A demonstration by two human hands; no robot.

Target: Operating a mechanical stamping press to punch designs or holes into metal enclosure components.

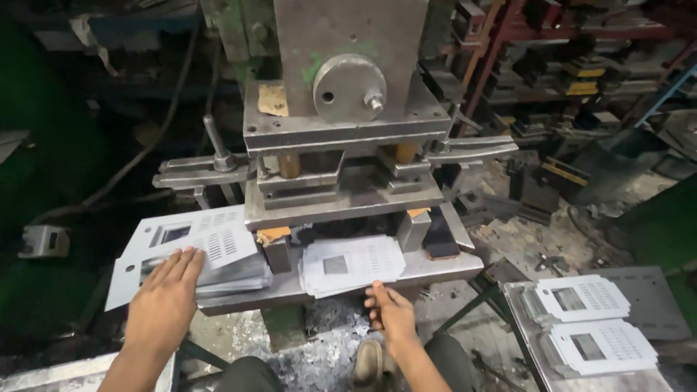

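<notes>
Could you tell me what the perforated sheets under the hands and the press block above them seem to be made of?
The perforated sheets under the left hand look like thin sheet metal, pale grey and matte, with clean punched slots. The stack by the right hand looks alike. The press block seems bare steel: dull, scuffed grey.

- We see red metal shelving [581,43] at the back, stacked with dark tooling.
- We stand over a gritty floor [530,239] strewn with metal scrap.
- Dim light throughout.
</notes>
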